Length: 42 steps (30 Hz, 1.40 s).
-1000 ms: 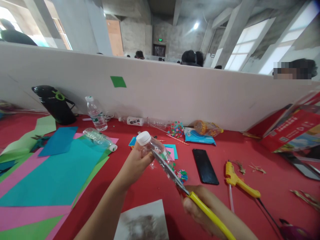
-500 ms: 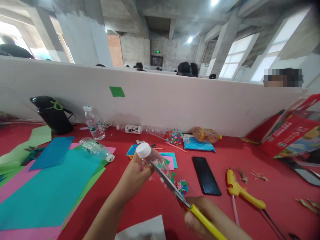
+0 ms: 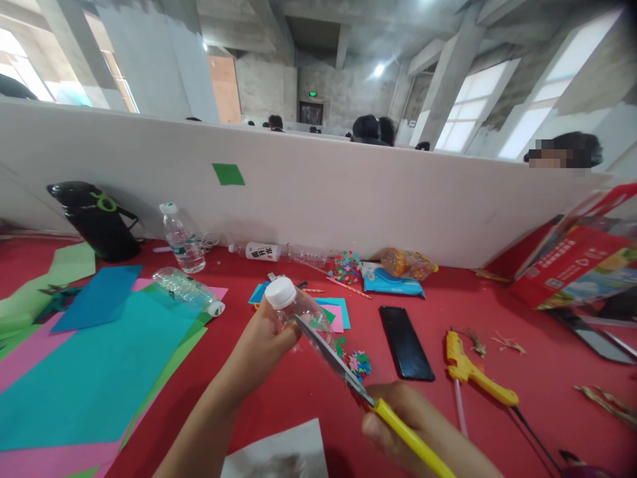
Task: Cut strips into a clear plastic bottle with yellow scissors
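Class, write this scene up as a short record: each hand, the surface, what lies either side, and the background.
Left hand: holds white-capped clear bottle
Right hand: holds yellow-handled scissors, blades overlapping the bottle in view
Surface: red tabletop
Left side: coloured paper sheets, black flask
Right side: black phone, yellow glue gun
Background: white partition, green square on it

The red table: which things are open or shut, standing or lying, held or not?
Held bottle, capped, in the left hand
Scissors, in the right hand, opening hard to tell
Flask, standing, lid on
Clear bottle beside the flask, standing, capped
Other clear bottle on coloured paper, lying, capped
Labelled bottle, lying, capped
Orange bottle, lying, capped
Phone, lying flat, screen dark
Glue gun, lying down, hot or cold unknown
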{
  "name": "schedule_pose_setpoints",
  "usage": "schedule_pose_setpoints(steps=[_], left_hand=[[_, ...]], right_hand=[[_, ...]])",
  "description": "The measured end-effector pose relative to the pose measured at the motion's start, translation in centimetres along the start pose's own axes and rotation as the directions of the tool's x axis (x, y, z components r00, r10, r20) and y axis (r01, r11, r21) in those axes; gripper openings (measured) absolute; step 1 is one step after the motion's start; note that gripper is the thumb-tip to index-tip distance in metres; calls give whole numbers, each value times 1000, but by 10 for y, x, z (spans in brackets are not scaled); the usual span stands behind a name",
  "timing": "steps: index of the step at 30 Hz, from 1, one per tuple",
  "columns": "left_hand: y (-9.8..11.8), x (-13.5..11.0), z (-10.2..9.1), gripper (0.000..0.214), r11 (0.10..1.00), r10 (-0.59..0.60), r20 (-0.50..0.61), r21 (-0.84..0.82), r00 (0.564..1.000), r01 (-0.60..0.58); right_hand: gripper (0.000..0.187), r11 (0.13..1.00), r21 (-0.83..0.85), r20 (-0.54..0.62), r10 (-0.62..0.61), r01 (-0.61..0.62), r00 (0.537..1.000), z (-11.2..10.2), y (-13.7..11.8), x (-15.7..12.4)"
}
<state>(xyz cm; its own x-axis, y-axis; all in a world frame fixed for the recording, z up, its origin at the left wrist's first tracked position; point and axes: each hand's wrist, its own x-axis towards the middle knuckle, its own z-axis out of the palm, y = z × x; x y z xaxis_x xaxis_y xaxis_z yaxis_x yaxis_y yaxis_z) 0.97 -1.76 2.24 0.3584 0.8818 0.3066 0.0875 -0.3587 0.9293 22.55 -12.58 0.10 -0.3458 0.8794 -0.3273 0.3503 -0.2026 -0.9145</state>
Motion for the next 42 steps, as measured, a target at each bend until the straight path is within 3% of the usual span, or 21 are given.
schedule_pose_setpoints(steps=[5, 11, 17, 20, 26, 28, 30, 33, 36, 39, 42], left_hand=[[3, -1, 3, 10, 1000, -8, -5, 30, 1000, 8], [3, 3, 5, 8, 1000, 6, -26, 27, 1000, -6], [-6, 3, 3, 12, 999, 33, 5, 30, 999, -33], [-5, 3, 5, 10, 999, 28, -12, 23, 1000, -28], [-7, 8, 4, 12, 988, -77, -135, -142, 988, 58], [-9, 9, 0, 15, 968, -149, -207, -232, 967, 100], [-11, 8, 0, 17, 930, -222, -217, -339, 951, 140], [-12, 3, 10, 13, 839, -294, -27, -487, 956, 244], [-10, -3, 30, 14, 764, -318, 155, -542, 935, 350], [-4, -6, 45, 22, 752, -355, 188, -525, 915, 400], [-3, -8, 46, 33, 729, -349, 257, -530, 901, 433]], right_hand=[[61, 999, -32, 38, -24, 25, 999, -2, -8, -1], [61, 964, -185, 69, -182, 192, 981, -3, -14, 5], [60, 977, -147, -10, -160, 156, 987, 1, -4, 6], [62, 980, -128, 7, -152, 152, 988, 1, -1, 7], [54, 992, -112, 72, -52, 60, 996, -7, 1, 4], [55, 995, -87, 41, -50, 54, 998, -8, 0, 5], [54, 996, -43, -66, -77, 75, 995, -7, -2, 9], [48, 989, -58, -283, -144, 133, 948, -4, -3, 20], [36, 968, -194, -476, -233, 157, 848, -2, -2, 30], [23, 900, -407, -534, -375, 158, 758, -4, 3, 33], [14, 860, -484, -521, -432, 162, 736, -6, 6, 32]])
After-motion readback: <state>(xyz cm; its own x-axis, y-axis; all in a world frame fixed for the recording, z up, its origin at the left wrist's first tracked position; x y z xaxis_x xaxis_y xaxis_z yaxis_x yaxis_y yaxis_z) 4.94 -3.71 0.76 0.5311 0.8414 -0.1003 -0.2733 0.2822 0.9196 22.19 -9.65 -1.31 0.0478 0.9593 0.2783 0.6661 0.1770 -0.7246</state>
